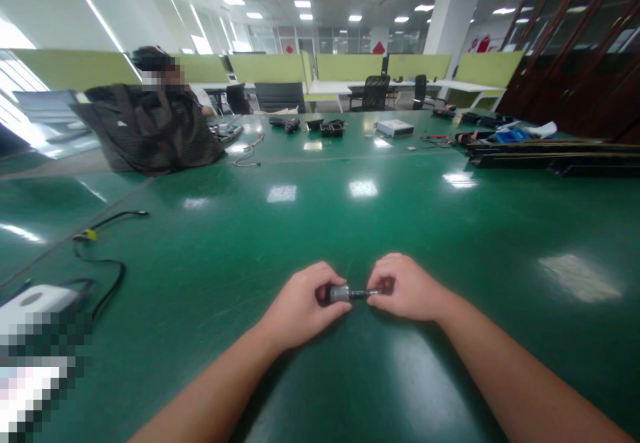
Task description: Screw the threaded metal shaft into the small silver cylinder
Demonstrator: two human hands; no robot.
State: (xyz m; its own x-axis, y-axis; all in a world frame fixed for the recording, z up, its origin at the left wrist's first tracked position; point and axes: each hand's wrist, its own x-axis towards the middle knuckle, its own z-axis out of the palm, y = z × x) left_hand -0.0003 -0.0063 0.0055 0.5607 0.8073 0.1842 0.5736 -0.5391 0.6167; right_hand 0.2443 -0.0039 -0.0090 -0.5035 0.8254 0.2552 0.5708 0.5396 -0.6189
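Note:
Low in the middle of the head view, both my hands are on one small part just above the green table (320,230). It is a short grey metal cylinder (340,294) with a thin dark shaft (358,294) pointing right; its exact kind does not show. The thumb and fingers of my left hand (309,304) are closed round the cylinder and hide its left end. My right hand (407,288) pinches the shaft's right end between thumb and fingertips. A short stretch of shaft shows between the two hands.
A large dark bag (150,130) stands at the left, with a person (160,70) behind it. A black cable (117,280) and a white device (37,303) lie at the left. Along the back are black parts (333,128), a white box (395,127) and dark strips (545,155).

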